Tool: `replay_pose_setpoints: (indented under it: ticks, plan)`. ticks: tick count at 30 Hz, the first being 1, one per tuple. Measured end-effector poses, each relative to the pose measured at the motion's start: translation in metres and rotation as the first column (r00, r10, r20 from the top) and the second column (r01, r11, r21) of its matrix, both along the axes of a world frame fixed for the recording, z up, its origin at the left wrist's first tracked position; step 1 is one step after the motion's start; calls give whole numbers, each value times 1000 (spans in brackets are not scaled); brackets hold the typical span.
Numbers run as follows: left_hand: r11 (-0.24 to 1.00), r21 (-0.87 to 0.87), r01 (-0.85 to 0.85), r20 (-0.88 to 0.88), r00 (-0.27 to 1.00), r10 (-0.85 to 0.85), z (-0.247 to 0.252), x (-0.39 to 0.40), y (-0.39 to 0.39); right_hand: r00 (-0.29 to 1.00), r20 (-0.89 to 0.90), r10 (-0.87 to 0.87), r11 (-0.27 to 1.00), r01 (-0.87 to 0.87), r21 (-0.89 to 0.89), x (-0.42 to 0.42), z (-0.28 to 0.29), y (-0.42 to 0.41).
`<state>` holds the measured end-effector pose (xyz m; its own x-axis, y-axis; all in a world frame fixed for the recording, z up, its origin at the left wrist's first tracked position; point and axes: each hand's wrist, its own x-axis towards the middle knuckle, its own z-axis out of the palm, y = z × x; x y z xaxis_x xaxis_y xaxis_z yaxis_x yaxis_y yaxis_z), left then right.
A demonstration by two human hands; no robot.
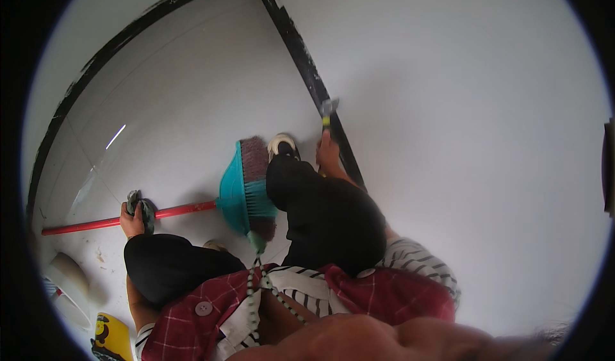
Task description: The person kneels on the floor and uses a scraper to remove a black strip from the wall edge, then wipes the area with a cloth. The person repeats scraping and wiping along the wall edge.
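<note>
My right hand (pixel 328 152) grips a scraper (pixel 326 121) with a yellow-marked handle. The scraper's metal blade lies against the black baseboard (pixel 307 72) where the white wall meets the floor; its exact contact is blurred. My left hand (pixel 133 222) holds a crumpled dark grey-green rag (pixel 148 216) over the red handle of a broom (pixel 233 188). This broom lies on the floor between my hands, its teal head and brown-and-teal bristles beside my shoe (pixel 283 145). Whether the left hand also touches the broom handle cannot be told.
Pale floor tiles (pixel 168 96) run to a corner edged by black baseboard with white smears. A white wall (pixel 456 121) rises on the right. At lower left are a white, rounded container (pixel 72 274), a yellow container (pixel 113 337) with a dark picture, and some debris (pixel 100 255).
</note>
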<state>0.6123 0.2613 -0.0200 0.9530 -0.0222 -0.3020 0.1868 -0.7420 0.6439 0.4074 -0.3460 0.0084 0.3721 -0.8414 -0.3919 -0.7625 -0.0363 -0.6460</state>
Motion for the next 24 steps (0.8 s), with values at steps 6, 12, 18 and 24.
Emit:
replay_pose_setpoints:
  ticks: [6, 12, 18, 24]
  plan:
    - [997, 9, -77, -9, 997, 77, 1, -3, -22, 991, 49, 124, 992, -122, -37, 101, 24, -36]
    - [995, 39, -88, -4, 996, 88, -1, -8, -8, 974, 8, 228, 973, -228, 35, 73, 23, -35]
    - [994, 26, -102, 48, 994, 101, 7, -11, -11, 999, -38, -6, 994, 10, 109, 81, 45, 2]
    - [993, 105, -58, 12, 998, 57, -6, -12, 4, 998, -3, 55, 984, -54, 172, 127, 42, -16]
